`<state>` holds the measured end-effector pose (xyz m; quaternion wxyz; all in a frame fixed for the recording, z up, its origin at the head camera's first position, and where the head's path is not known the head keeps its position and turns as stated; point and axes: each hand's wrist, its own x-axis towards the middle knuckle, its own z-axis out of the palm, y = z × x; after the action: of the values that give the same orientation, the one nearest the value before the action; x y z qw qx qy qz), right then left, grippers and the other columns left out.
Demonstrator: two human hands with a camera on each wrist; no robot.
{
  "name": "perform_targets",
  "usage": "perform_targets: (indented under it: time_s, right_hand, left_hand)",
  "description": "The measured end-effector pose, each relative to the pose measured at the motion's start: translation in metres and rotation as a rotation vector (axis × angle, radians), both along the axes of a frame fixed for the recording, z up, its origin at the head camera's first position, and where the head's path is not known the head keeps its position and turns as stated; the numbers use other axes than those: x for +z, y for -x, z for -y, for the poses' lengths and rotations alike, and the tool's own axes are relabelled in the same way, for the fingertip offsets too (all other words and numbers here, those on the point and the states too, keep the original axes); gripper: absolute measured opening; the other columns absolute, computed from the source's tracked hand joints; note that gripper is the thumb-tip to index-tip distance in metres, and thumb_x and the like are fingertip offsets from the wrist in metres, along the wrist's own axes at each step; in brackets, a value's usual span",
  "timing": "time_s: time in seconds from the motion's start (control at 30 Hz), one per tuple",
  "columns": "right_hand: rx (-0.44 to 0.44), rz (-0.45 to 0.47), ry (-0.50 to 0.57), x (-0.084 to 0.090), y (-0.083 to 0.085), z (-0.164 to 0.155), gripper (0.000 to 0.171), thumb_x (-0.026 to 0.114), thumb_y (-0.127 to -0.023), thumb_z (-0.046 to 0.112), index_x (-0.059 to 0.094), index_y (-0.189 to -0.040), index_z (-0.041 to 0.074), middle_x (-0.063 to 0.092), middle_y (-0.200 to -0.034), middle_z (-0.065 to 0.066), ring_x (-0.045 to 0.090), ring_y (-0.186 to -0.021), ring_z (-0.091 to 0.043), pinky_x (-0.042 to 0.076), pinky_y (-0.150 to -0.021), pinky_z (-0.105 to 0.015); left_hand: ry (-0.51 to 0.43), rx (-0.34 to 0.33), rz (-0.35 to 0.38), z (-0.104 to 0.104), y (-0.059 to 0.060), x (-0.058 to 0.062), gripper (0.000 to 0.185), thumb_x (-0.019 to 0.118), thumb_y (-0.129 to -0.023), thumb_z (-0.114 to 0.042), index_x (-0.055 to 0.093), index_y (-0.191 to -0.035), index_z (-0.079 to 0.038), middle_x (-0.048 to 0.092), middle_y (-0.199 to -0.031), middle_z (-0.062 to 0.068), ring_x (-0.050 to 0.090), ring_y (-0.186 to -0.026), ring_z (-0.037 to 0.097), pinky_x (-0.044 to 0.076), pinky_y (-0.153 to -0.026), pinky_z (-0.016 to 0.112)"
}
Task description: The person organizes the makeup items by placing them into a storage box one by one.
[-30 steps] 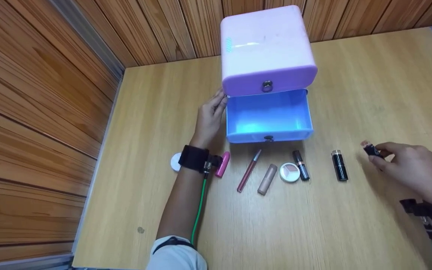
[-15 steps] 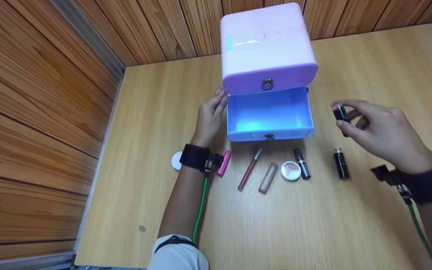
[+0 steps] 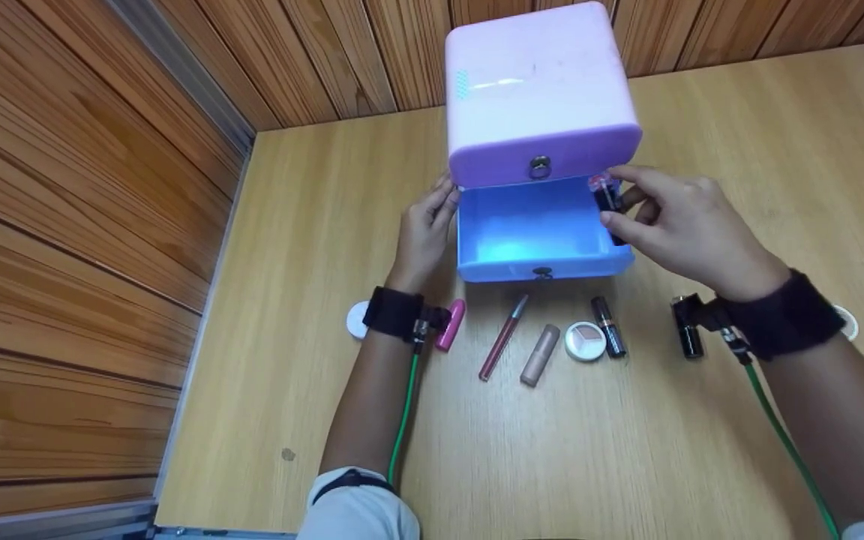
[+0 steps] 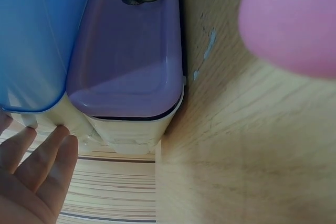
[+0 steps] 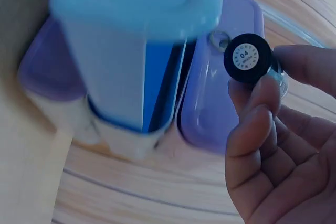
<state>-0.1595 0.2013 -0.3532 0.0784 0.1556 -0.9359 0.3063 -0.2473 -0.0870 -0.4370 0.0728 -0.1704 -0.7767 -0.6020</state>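
A small pink and purple plastic drawer unit [image 3: 541, 82] stands by the back wall, its blue drawer [image 3: 574, 268] pulled out. In the head view no item shows inside that drawer. My left hand [image 3: 423, 236] rests on the unit's left side; the left wrist view shows its fingers [image 4: 47, 158] nearly straight against the pale side. My right hand [image 3: 691, 225] pinches a black lipstick [image 3: 606, 196] with a clear, reddish top between thumb and fingers. The lipstick is tilted, over the drawer's right edge in the head view. Its round labelled base [image 5: 245, 57] faces the right wrist camera.
On the table in front lie a pink tube [image 3: 451, 324], a red slim tube [image 3: 502, 340], a mauve tube [image 3: 540, 356], a round compact [image 3: 585, 342], a black tube [image 3: 609, 328] and another black lipstick [image 3: 690, 337]. White round pieces [image 3: 357, 320] lie partly behind both wrists.
My right hand has carried the lipstick from the table's right side leftward and up to the blue drawer. The left hand keeps its place on the unit.
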Motion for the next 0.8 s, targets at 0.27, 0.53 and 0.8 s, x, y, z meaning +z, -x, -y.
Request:
perform_targets:
  time_s: [0.27,0.53,0.8]
  right_hand:
    - [0.139,-0.022,0.058,-0.01,0.019,0.035,0.057,0.069,-0.093,0.024,0.047,-0.143,0.01,0.069,-0.088,-0.003,0.064,-0.073,-0.013,0.053,-0.056,-0.026]
    - [0.205,0.027,0.063,-0.019,0.03,0.075,0.054,0.071,-0.091,0.022,0.048,-0.138,0.008,0.069,-0.094,-0.005,0.066,-0.079,-0.015,0.055,-0.063,-0.033]
    - [0.242,0.08,0.048,-0.03,0.041,0.098,0.049,0.069,-0.093,0.021,0.046,-0.134,0.011,0.069,-0.094,-0.005,0.065,-0.078,-0.014,0.053,-0.059,-0.031]
  left_hand:
    - [-0.014,0.001,-0.009,0.004,0.007,-0.012,0.035,0.05,-0.101,-0.007,0.05,-0.135,0.005,0.043,-0.146,0.015,0.038,-0.136,0.016,0.034,-0.106,0.02]
    - [-0.002,0.0,0.006,0.007,0.017,-0.025,0.038,0.051,-0.102,-0.018,0.052,-0.137,-0.003,0.045,-0.146,0.006,0.038,-0.134,0.008,0.034,-0.106,0.018]
    - [-0.014,-0.007,-0.003,0.005,0.019,-0.028,0.038,0.051,-0.102,-0.02,0.052,-0.136,-0.004,0.045,-0.146,0.006,0.039,-0.134,0.009,0.034,-0.106,0.019]
